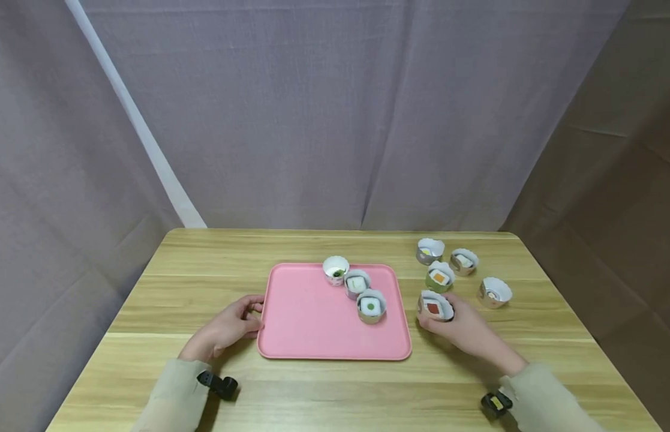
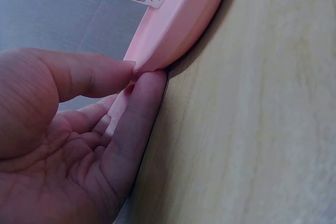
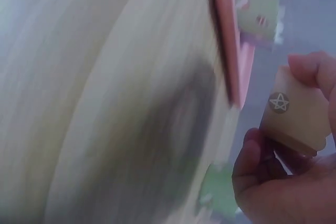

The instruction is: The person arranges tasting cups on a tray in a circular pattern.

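My left hand (image 1: 229,327) is at the left side of a pink tray (image 1: 308,318). Its thumb and a finger pinch the tray's rim (image 2: 157,51), as the left wrist view shows. Off the tray's right edge, my right hand (image 1: 466,333) grips a tan paper baking cup (image 3: 299,114) marked with a star, thumb and fingers round its sides. Inside that cup lies a white piece with a red square top (image 1: 433,308). On the tray's right part stand a white cup (image 1: 335,264), a grey cup (image 1: 357,291) with a white block, and a tan cup (image 1: 370,318) with a green-dotted white block.
Beyond my right hand stand several more baking cups: a green one (image 1: 439,285) with an orange-topped piece, a grey one (image 1: 429,254), a brown one (image 1: 464,267) and a tan one (image 1: 494,299) at the right. Grey curtains (image 1: 291,120) hang behind the wooden table (image 1: 335,396).
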`<action>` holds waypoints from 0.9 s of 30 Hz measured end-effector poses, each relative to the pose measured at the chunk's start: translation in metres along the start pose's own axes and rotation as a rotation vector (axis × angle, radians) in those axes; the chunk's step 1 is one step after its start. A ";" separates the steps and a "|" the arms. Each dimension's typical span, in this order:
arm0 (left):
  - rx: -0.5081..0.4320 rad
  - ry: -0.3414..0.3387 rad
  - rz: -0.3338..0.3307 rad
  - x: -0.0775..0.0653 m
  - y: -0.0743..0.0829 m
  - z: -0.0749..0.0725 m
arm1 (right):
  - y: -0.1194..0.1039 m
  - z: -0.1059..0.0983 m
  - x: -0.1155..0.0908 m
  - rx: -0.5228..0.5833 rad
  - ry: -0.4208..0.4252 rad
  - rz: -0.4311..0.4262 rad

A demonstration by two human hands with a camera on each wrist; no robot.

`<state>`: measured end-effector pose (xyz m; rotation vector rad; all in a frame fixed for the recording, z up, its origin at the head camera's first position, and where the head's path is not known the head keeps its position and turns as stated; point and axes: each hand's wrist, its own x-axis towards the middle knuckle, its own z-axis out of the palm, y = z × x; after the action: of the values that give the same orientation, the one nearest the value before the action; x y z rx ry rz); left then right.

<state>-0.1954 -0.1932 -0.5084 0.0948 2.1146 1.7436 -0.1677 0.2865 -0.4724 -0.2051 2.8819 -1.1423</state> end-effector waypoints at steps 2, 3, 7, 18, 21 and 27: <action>-0.004 -0.005 0.002 0.000 -0.001 0.000 | -0.009 0.007 -0.001 0.024 -0.016 -0.018; -0.006 -0.006 0.002 0.000 -0.001 0.000 | -0.014 0.011 -0.001 0.027 -0.026 -0.023; -0.008 -0.008 0.002 0.000 -0.002 -0.001 | -0.031 0.026 -0.002 0.077 -0.085 -0.030; -0.010 -0.024 0.007 -0.001 -0.001 -0.001 | -0.055 0.058 -0.008 0.074 -0.195 -0.121; -0.013 -0.025 0.007 -0.001 -0.002 -0.001 | -0.056 0.064 -0.010 0.044 -0.199 -0.142; -0.012 -0.028 0.009 -0.001 0.000 -0.001 | -0.056 0.075 -0.010 0.012 -0.190 -0.150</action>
<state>-0.1948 -0.1949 -0.5084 0.1251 2.0870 1.7497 -0.1459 0.1969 -0.4889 -0.5085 2.7302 -1.0948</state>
